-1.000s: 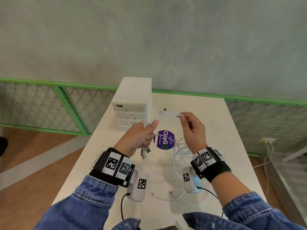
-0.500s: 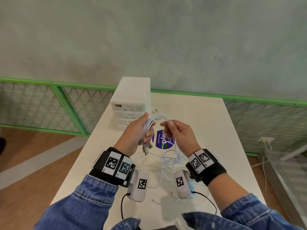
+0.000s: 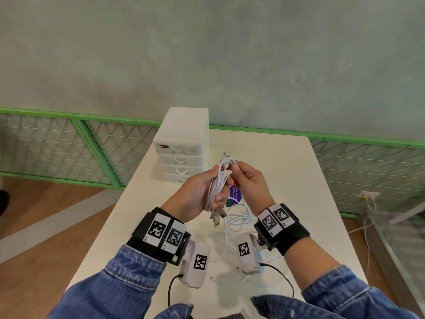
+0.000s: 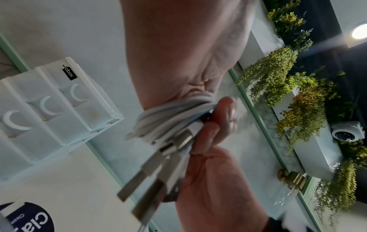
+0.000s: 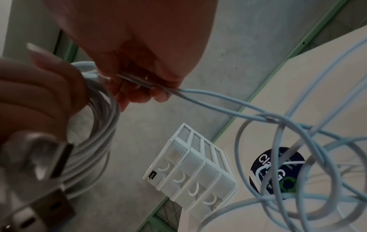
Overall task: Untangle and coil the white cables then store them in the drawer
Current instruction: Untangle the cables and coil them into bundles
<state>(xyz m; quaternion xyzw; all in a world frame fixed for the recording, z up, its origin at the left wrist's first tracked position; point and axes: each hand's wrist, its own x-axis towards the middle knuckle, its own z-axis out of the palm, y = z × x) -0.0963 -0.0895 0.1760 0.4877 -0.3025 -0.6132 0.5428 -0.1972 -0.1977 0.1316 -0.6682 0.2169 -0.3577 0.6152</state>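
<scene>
My left hand (image 3: pixel 202 192) grips a coiled bundle of white cables (image 3: pixel 217 183) above the table, with several USB plugs (image 3: pixel 216 218) hanging below the fist. In the left wrist view the bundle (image 4: pixel 174 113) crosses the palm and the metal plugs (image 4: pixel 151 177) point down. My right hand (image 3: pixel 246 180) pinches cable strands at the top of the coil; in the right wrist view the pinched strands (image 5: pixel 178 92) trail down into a loose tangle (image 5: pixel 288 141). The slack cable (image 3: pixel 236 222) lies on the table. The white drawer unit (image 3: pixel 182 148) stands behind, its drawers closed.
The white table (image 3: pixel 287 180) ends on the left above a wooden floor (image 3: pixel 46 215). A purple round sticker (image 3: pixel 235 195) lies under the hands. A green mesh fence (image 3: pixel 92 143) and a grey wall stand behind the table. A wall socket with cables (image 3: pixel 368 199) is at the right.
My right hand has moved left, bringing another loop of cable onto the bundle in my left hand. The hands are now close together and the coil is thicker.
</scene>
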